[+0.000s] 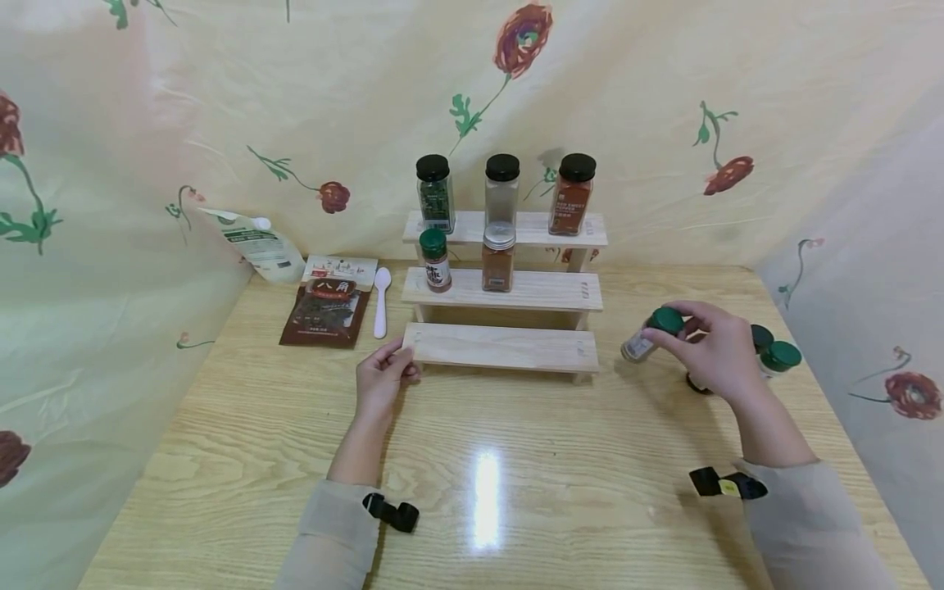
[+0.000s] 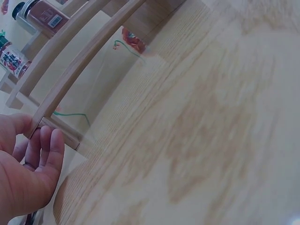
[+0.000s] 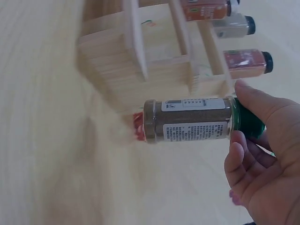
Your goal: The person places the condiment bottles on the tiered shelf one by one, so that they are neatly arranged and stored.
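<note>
My right hand (image 1: 714,351) pinches a spice jar by its green cap, off to the right of a three-step wooden spice rack (image 1: 501,347). Tilted in the air, this spice jar (image 3: 187,125) shows brown contents and a white printed label in the right wrist view. With thumb and fingers, my left hand (image 1: 380,381) grips the left end of the rack's lowest step; the left wrist view has the thumb over the board's corner. On the middle step stand a green-capped jar (image 1: 437,266) and a silver-lidded jar (image 1: 497,264).
Black-lidded jars, one of them red pepper (image 1: 571,201), line the top step. Left of the rack lie a white spoon (image 1: 381,301), a brown packet (image 1: 328,307) and a white pouch (image 1: 261,250). More jars (image 1: 780,356) sit behind my right hand, partly hidden.
</note>
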`<state>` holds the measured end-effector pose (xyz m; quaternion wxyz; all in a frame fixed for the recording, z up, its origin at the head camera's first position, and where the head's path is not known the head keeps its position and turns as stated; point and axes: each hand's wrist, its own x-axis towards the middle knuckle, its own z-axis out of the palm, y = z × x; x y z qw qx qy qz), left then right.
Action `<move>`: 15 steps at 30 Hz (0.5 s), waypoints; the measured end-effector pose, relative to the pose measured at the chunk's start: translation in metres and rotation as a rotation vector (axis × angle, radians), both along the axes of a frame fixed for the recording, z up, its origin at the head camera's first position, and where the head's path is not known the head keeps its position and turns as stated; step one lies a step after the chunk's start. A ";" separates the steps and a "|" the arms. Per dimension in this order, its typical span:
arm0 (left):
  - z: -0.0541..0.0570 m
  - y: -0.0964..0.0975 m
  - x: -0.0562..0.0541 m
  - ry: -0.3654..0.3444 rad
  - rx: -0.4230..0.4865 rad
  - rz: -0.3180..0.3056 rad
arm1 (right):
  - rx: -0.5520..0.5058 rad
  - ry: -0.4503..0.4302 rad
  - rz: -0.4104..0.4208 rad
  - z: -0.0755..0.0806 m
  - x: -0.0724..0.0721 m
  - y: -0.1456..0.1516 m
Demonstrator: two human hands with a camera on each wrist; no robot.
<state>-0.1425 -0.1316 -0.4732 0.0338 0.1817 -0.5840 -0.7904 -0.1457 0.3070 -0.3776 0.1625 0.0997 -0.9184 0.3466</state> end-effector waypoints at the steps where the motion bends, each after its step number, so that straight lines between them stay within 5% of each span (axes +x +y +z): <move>1: 0.000 0.000 0.000 0.000 0.001 0.000 | -0.009 -0.004 -0.003 0.003 -0.001 -0.001; 15: -0.002 0.000 -0.001 0.003 -0.006 0.000 | -0.102 0.002 -0.033 0.031 -0.021 -0.026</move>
